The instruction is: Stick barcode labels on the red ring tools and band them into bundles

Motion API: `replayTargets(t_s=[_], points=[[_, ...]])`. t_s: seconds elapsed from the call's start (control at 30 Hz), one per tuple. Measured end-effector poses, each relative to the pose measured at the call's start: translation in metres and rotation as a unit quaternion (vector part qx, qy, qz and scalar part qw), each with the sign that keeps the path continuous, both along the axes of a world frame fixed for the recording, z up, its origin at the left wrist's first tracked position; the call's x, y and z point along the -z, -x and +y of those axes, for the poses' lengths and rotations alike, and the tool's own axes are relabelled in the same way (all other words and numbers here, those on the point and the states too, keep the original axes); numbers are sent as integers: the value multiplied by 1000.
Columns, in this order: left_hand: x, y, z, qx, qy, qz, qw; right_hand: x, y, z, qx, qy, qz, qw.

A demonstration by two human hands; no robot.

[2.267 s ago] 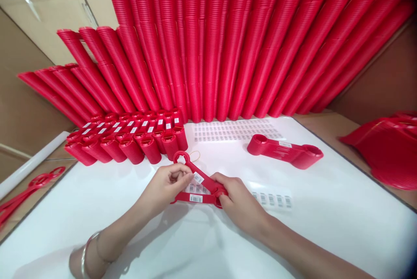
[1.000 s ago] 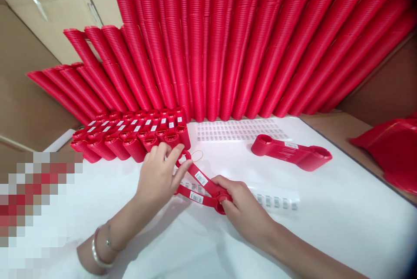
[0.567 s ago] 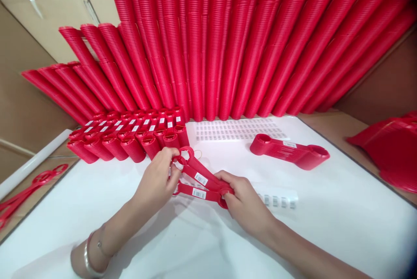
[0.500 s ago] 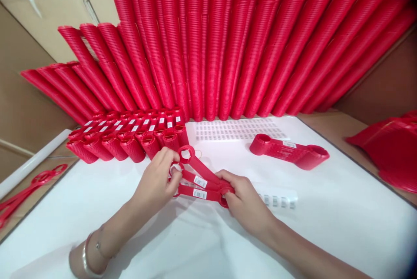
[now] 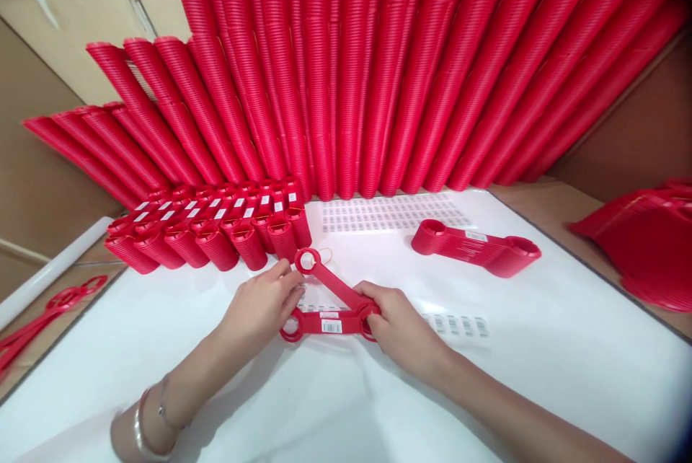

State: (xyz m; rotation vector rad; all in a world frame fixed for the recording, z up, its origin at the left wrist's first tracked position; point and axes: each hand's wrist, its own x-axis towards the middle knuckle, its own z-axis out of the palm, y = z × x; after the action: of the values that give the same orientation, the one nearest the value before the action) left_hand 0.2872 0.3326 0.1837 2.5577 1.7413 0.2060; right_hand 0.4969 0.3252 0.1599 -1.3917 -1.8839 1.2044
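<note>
The right hand (image 5: 397,322) is gripping one end of a fan of strips: the lower strips (image 5: 311,322) are showing white labels (image 5: 331,327), the top strip (image 5: 336,286) none on its visible face. The left hand (image 5: 264,297) is hovering, curled, by their other ends; whether it is pinching anything, I cannot tell. A label sheet (image 5: 457,326) is lying between and beyond the hands on the white table (image 5: 567,355). Labelled bundles (image 5: 251,250) are standing beyond the left hand, one bundle (image 5: 470,250) beyond the right; tall stacks (image 5: 373,88) are rising behind.
</note>
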Motion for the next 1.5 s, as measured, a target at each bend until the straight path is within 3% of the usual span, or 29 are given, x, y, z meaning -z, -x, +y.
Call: replayTargets(t_s=[0.17, 0.27, 0.37, 0.47, 0.63, 0.77, 0.97, 1.13, 1.2, 1.27, 1.37, 1.43, 1.5], points=[[-8, 9, 0, 57, 2, -52, 997, 0, -3, 4, -19, 1, 3, 1000], [-17, 13, 0, 83, 52, -160, 982, -1, -3, 4, -23, 0, 10, 1000], [-22, 7, -1, 47, 116, -318, 940, -3, -1, 1, -13, -5, 17, 1000], [-17, -7, -6, 7, 155, -432, 889, -7, 2, -5, -12, -13, 24, 1000], [-6, -18, -8, -23, 212, -495, 842, -10, 4, -9, -14, -22, 34, 999], [-9, -18, -8, -44, 243, -511, 824, -10, 4, -8, -12, -20, 30, 999], [-12, -20, -9, -81, 253, -495, 827, -11, 5, -9, -13, -31, 17, 999], [-4, -18, -6, -38, 238, -515, 822, -12, 4, -10, -13, -17, 6, 1000], [-2, -18, -7, -26, 218, -497, 839, -12, 4, -11, -14, -22, 7, 1000], [-2, -19, -9, -21, 170, -456, 874, -12, 5, -11, -16, -27, 8, 999], [-3, -25, -15, 9, 8, -338, 941, -12, 6, -12, -25, -29, 17, 999], [-3, -28, -18, 45, -112, -248, 961, -12, 6, -13, -31, -27, 21, 999], [-2, -29, -19, 71, -186, -185, 962, -11, 6, -14, -37, -28, 29, 999]])
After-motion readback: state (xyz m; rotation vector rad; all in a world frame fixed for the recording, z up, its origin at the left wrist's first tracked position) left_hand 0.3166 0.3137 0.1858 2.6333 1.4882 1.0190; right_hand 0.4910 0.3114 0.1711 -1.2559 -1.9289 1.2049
